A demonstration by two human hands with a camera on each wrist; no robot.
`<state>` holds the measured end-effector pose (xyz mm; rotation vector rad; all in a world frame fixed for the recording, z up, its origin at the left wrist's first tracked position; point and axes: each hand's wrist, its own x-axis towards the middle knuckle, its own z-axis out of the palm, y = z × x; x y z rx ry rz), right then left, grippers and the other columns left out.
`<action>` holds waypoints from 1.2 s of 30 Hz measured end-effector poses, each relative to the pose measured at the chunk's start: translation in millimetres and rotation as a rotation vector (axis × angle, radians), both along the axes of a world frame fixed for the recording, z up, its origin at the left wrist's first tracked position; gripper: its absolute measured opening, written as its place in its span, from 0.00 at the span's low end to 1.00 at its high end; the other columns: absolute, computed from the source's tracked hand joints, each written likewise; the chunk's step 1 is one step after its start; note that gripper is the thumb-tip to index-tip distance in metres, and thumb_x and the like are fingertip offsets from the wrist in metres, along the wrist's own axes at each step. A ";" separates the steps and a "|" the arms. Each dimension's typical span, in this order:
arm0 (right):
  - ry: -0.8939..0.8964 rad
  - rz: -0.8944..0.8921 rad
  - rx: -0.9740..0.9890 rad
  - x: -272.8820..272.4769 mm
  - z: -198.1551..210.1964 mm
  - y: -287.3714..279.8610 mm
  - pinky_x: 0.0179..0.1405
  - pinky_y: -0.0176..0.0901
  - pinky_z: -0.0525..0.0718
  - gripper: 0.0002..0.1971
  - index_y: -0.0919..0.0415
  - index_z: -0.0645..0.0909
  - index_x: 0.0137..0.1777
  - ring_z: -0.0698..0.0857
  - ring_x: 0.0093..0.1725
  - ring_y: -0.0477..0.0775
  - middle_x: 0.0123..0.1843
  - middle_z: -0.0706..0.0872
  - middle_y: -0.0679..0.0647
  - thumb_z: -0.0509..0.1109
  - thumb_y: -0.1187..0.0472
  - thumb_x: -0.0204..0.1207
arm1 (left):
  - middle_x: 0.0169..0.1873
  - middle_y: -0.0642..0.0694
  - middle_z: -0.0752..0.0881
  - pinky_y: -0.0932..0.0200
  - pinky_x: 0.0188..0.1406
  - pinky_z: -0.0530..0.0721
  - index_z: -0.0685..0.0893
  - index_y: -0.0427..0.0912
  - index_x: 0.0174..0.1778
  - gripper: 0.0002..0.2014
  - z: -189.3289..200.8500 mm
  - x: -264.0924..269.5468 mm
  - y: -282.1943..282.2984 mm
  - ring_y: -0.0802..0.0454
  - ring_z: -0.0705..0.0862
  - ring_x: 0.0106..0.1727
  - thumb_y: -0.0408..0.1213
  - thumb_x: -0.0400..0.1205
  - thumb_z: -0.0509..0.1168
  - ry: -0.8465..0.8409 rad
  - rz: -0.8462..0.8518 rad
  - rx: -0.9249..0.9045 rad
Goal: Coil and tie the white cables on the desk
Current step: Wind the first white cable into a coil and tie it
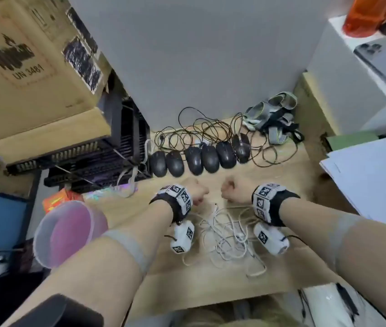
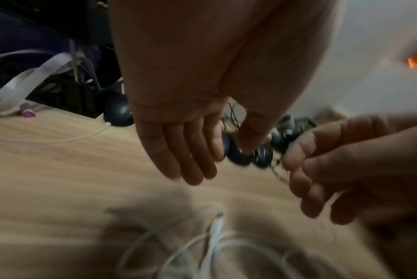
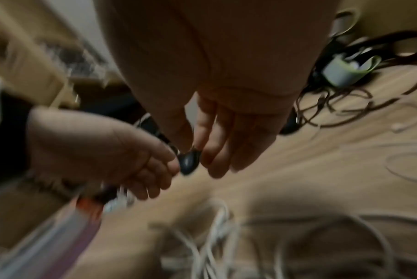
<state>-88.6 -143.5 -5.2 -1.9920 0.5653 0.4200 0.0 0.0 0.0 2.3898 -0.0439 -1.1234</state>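
Note:
A loose tangle of white cables [image 1: 225, 234] lies on the wooden desk [image 1: 211, 282], under and between my wrists. My left hand [image 1: 196, 191] and right hand [image 1: 233, 191] hover side by side just beyond the tangle, a short gap apart. In the left wrist view the left hand [image 2: 186, 151] hangs with relaxed, nearly straight fingers and holds nothing, with the blurred white cables [image 2: 217, 236] below it. In the right wrist view the right hand [image 3: 217, 141] is also loose and empty, above the white cables [image 3: 217, 236]. Neither hand touches a cable.
A row of several black mice [image 1: 201, 158] with tangled dark cords [image 1: 199, 133] lies just beyond my hands. Black trays [image 1: 97, 156] and a pink tub [image 1: 67, 232] stand left, grey straps [image 1: 272, 114] back right, a paper stack [image 1: 371, 180] right.

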 end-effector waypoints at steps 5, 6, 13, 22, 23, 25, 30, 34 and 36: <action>0.125 0.483 -0.159 -35.9 -49.6 32.3 0.41 0.38 0.80 0.06 0.48 0.83 0.42 0.83 0.41 0.49 0.41 0.87 0.45 0.75 0.51 0.67 | 0.30 0.41 0.88 0.50 0.35 0.87 0.91 0.33 0.42 0.10 -46.1 -26.1 17.6 0.45 0.82 0.29 0.36 0.76 0.68 0.021 -0.327 0.152; 0.125 0.514 -0.201 -36.8 -54.7 34.7 0.38 0.40 0.78 0.08 0.46 0.81 0.41 0.83 0.41 0.50 0.40 0.86 0.44 0.75 0.48 0.66 | 0.30 0.42 0.87 0.48 0.36 0.87 0.91 0.32 0.42 0.11 -53.7 -26.3 17.3 0.45 0.81 0.30 0.36 0.75 0.68 0.009 -0.343 0.162; 0.163 0.586 -0.573 -43.4 -89.5 48.2 0.54 0.54 0.74 0.29 0.49 0.77 0.61 0.80 0.59 0.58 0.56 0.80 0.52 0.68 0.33 0.65 | 0.39 0.40 0.92 0.49 0.45 0.87 0.90 0.38 0.41 0.10 -85.9 -30.6 13.0 0.43 0.90 0.44 0.42 0.74 0.72 -0.023 -0.388 0.141; 0.201 0.529 -0.445 -37.4 -86.9 41.2 0.64 0.57 0.70 0.04 0.48 0.78 0.44 0.82 0.56 0.57 0.47 0.83 0.48 0.62 0.56 0.74 | 0.33 0.43 0.91 0.55 0.38 0.89 0.91 0.37 0.39 0.07 -97.3 -33.3 12.3 0.45 0.89 0.34 0.35 0.77 0.68 0.014 -0.192 0.064; 0.194 0.502 -0.401 -38.0 -85.4 39.0 0.63 0.55 0.71 0.04 0.48 0.76 0.42 0.83 0.54 0.58 0.45 0.84 0.48 0.60 0.55 0.75 | 0.30 0.43 0.90 0.59 0.30 0.86 0.90 0.35 0.39 0.09 -93.8 -33.0 11.4 0.47 0.86 0.27 0.35 0.78 0.67 0.042 -0.175 0.056; 0.185 0.371 -0.251 -38.6 -83.8 34.4 0.55 0.50 0.80 0.05 0.49 0.75 0.39 0.85 0.49 0.58 0.44 0.86 0.48 0.59 0.53 0.75 | 0.26 0.45 0.86 0.65 0.19 0.77 0.88 0.38 0.41 0.08 -87.4 -32.9 9.8 0.51 0.79 0.19 0.35 0.80 0.64 0.120 -0.168 0.060; 0.149 0.098 -0.097 -35.0 -84.7 19.8 0.47 0.52 0.85 0.05 0.53 0.76 0.36 0.85 0.43 0.57 0.39 0.86 0.50 0.63 0.55 0.72 | 0.25 0.48 0.83 0.67 0.21 0.73 0.92 0.41 0.41 0.07 -85.0 -31.0 8.6 0.53 0.77 0.23 0.40 0.74 0.75 0.213 -0.278 0.037; 0.196 0.136 -0.067 -35.7 -89.4 16.9 0.49 0.53 0.86 0.06 0.55 0.76 0.38 0.86 0.45 0.59 0.42 0.87 0.54 0.62 0.56 0.75 | 0.19 0.50 0.80 0.66 0.24 0.73 0.85 0.45 0.24 0.14 -85.4 -36.5 4.4 0.55 0.74 0.21 0.39 0.75 0.77 0.167 -0.275 0.006; 0.196 0.137 -0.091 -37.6 -89.4 13.6 0.50 0.54 0.86 0.07 0.54 0.75 0.38 0.86 0.45 0.60 0.44 0.88 0.55 0.60 0.56 0.76 | 0.18 0.47 0.78 0.65 0.22 0.71 0.81 0.44 0.22 0.16 -79.2 -40.4 0.0 0.52 0.73 0.20 0.37 0.75 0.73 0.198 -0.261 0.047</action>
